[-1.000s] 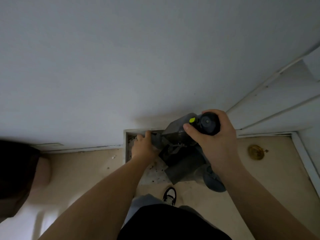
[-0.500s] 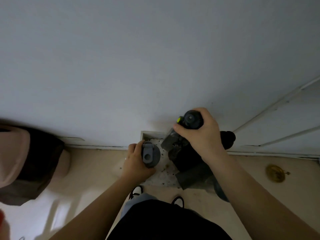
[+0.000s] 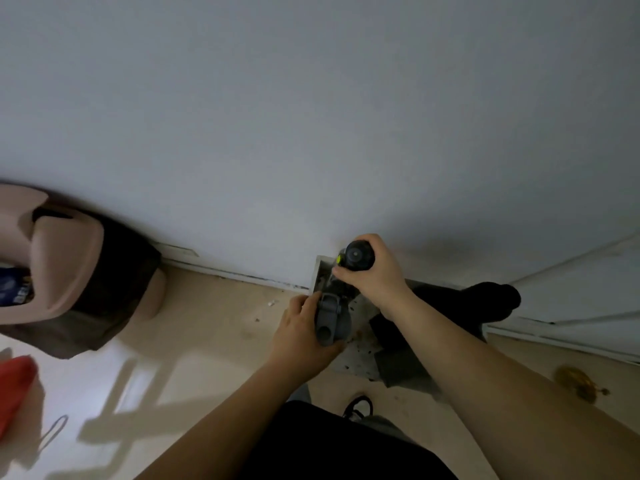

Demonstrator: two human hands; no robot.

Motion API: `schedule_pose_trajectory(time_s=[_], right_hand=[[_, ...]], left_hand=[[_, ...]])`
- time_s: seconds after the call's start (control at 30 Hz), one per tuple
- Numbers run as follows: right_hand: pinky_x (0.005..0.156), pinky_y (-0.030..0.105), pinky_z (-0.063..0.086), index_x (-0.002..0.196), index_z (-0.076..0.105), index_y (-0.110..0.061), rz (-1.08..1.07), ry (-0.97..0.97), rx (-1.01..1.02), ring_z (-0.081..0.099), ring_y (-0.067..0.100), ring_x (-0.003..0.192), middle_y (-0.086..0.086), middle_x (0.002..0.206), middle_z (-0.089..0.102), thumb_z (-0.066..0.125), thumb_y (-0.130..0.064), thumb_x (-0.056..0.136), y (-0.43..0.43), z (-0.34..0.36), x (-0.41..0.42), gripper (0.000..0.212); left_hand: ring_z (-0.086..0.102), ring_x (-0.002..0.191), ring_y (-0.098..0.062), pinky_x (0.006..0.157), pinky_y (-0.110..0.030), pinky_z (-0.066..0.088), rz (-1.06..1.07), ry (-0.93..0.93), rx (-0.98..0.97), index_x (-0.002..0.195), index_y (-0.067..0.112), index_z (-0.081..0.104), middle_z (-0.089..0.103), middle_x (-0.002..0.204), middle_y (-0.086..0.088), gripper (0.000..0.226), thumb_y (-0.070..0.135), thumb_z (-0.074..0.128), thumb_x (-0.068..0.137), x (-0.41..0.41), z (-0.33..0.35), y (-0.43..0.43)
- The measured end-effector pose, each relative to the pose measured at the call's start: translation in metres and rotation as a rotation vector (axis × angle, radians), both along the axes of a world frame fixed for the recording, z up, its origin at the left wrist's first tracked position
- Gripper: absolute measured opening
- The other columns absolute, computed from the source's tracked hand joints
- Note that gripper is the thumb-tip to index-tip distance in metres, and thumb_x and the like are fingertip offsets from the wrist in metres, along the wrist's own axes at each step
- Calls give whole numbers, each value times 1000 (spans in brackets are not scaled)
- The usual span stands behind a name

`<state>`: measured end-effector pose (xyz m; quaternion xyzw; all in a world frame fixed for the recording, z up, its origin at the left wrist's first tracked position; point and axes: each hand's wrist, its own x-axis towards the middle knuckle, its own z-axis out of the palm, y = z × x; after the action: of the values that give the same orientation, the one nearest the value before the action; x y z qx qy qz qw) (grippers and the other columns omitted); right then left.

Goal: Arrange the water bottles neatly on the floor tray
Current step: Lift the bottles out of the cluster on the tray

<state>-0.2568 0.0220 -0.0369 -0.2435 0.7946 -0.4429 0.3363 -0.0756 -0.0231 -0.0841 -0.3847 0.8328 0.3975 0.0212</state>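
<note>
Both hands have moved their bottles toward the wall-side corner of the floor tray [image 3: 318, 271]: the right hand [image 3: 375, 275] grasps the black-capped bottle [image 3: 358, 255], the left hand [image 3: 301, 336] the grey-lidded bottle [image 3: 330, 320] just beside it, suggesting placement is near.

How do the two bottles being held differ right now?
The grey-lidded bottle, in the left hand, has a flat grey flip-type lid; the black-capped bottle, in the right hand, has a round black cap with a yellow-green spot. The grey one is nearer the person, the black one against the wall. Both are gripped near the top, over the floor tray.
</note>
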Motion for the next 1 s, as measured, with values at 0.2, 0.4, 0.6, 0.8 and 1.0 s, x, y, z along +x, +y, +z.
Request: schedule_pose_trajectory(time_s=[0.2,0.4,0.6,0.8,1.0], right_hand=[[69,27,52,101,62,-24,95,-87,69,62,20,93,-3,103,64,84,6,67,0,8,-24,50],[75,35,56,100,63,-27,8,-175,104,64,32,106,5,113,65,86,6,67,15,3,-45,52],[81,34,55,117,52,-23,41,-80,164,64,16,100,-4,113,62,88,-26,78,10,10,-26,53],[75,34,52,122,44,-25,346,33,342,64,19,95,1,112,62,74,-36,84,-7,23,-13,50],[72,35,55,104,60,-26,140,325,393,64,17,84,-7,94,66,72,-61,77,-14,21,-4,46]], left_hand=[[52,122,-16,100,-35,49,24,11,49,151,33,28,41,140,10,102,60,80,67,3,-5,1],[52,124,-16,99,-31,48,25,34,48,153,30,26,39,142,9,104,56,81,69,6,-8,1],[52,122,-20,98,-34,50,-37,-12,4,154,27,23,40,142,4,105,61,77,72,4,-7,-1],[51,123,-22,95,-40,53,-92,-38,-27,155,26,17,37,143,2,105,66,72,74,6,-9,-2],[48,126,-24,98,-38,51,-112,-13,-34,157,23,15,35,145,0,105,63,71,78,10,-11,-3]])
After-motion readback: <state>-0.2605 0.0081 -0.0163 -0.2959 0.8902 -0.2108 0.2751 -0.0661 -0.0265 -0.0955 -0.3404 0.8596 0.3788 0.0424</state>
